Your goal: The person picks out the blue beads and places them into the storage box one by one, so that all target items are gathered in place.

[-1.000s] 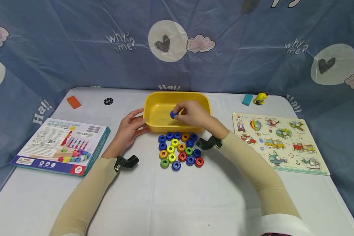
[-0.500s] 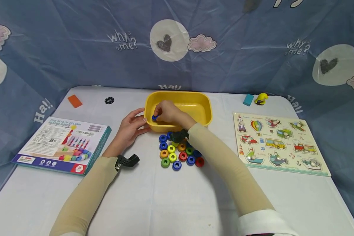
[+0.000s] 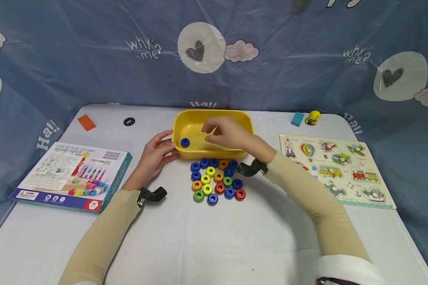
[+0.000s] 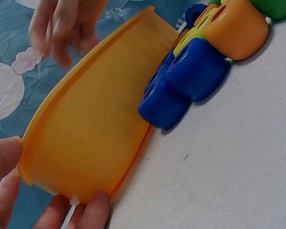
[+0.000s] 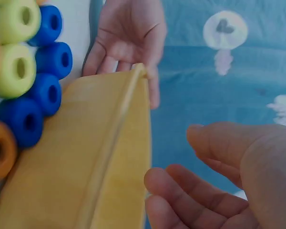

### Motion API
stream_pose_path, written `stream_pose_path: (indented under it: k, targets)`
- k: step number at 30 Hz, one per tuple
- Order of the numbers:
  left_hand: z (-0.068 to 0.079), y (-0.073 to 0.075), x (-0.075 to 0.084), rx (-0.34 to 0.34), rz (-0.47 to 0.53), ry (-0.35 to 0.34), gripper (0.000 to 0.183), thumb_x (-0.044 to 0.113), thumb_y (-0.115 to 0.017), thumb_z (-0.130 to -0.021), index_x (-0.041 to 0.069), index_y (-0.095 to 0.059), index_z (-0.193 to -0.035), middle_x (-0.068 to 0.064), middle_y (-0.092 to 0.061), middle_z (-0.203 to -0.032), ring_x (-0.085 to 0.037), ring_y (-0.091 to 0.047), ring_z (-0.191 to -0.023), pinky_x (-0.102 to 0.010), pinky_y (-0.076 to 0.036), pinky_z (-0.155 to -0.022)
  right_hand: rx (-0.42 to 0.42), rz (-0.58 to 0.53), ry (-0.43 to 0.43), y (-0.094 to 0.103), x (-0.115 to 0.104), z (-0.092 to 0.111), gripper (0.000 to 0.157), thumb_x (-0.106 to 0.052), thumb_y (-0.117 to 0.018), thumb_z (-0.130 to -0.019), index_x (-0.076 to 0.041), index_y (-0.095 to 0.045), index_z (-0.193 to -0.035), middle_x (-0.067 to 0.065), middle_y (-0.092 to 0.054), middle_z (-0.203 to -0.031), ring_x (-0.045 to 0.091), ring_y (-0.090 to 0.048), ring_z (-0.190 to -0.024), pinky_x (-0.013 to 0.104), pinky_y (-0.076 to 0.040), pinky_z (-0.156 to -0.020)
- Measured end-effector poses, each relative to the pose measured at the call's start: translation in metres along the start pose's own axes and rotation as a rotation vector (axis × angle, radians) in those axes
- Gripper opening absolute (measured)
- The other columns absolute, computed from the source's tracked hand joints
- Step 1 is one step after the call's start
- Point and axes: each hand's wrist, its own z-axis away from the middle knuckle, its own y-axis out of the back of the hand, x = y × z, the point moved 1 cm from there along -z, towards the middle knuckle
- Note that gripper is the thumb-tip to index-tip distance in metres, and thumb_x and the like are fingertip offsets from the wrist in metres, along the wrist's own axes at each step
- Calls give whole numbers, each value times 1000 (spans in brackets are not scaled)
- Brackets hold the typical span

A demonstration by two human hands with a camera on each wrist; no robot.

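Note:
A yellow plastic tub [image 3: 213, 153] stands at the back middle, with one blue bead [image 3: 185, 142] lying inside near its left end. My left hand [image 3: 157, 154] rests at that left end, its relaxed fingers touching the outer wall and rim. Over the right half of the tub hovers my right hand [image 3: 228, 134], nothing between its loosely bent fingers; the right wrist view shows a gap between thumb [image 5: 214, 140] and fingertips. Just in front of the tub sits a cluster of round holed beads: blue [image 3: 212, 199], yellow [image 3: 207, 190], orange [image 3: 197, 185], green [image 3: 198, 196] and red [image 3: 240, 194].
A bead-set box [image 3: 73, 176] lies at left and a picture puzzle board [image 3: 337, 170] at right. An orange block [image 3: 86, 122], a black disc [image 3: 129, 121], a teal block [image 3: 297, 119] and a yellow figurine [image 3: 312, 117] sit along the back. A blue printed cloth [image 3: 289, 47] hangs behind.
My right hand carried a blue bead leftward into the tub, let go of it at the left end, then moved back right with nothing in it. My left hand stayed at the tub.

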Motion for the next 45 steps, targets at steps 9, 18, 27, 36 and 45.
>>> stream_pose_path:
  k: [9,18,27,36,45]
  targets:
    - [3,2,-1,14,-13,-4,52,11,-59,-97,20,-42,-145,-6,-54,-121,-11,-66,-94,-31,-60,-85,38,2,47,4,22,86,20,-15,-71,-88,-5,-70,-105,2,-71,-94,12,-60,-72,24,-56,-66]
    - [3,1,0,7,-12,-18,52,10,-59,-97,19,-42,-145,-7,-54,-123,-10,-66,-93,-31,-60,-85,-68,-148,37,-32,49,121,18,-6,-71,-86,-6,-70,-105,6,-70,-101,14,-60,-79,24,-58,-71]
    - [3,-1,1,-20,-26,-20,52,9,-58,-97,18,-42,-147,-10,-49,-134,-10,-64,-97,-32,-59,-88,-127,-224,55,-52,56,124,15,-2,-70,-85,-11,-73,-97,3,-70,-103,11,-57,-84,20,-56,-74]
    - [2,-1,2,-19,-29,-10,54,11,-58,-97,19,-41,-148,-11,-47,-138,-10,-63,-99,-32,-58,-90,-133,-233,49,-51,58,124,16,-2,-69,-86,-11,-75,-98,5,-71,-108,12,-64,-97,21,-58,-81]
    - [1,0,0,-20,-13,-18,54,11,-59,-97,18,-42,-148,-4,-51,-128,-10,-63,-97,-31,-59,-88,-144,-221,46,-51,58,124,15,-4,-70,-87,-11,-74,-100,4,-71,-108,11,-64,-95,22,-58,-79]
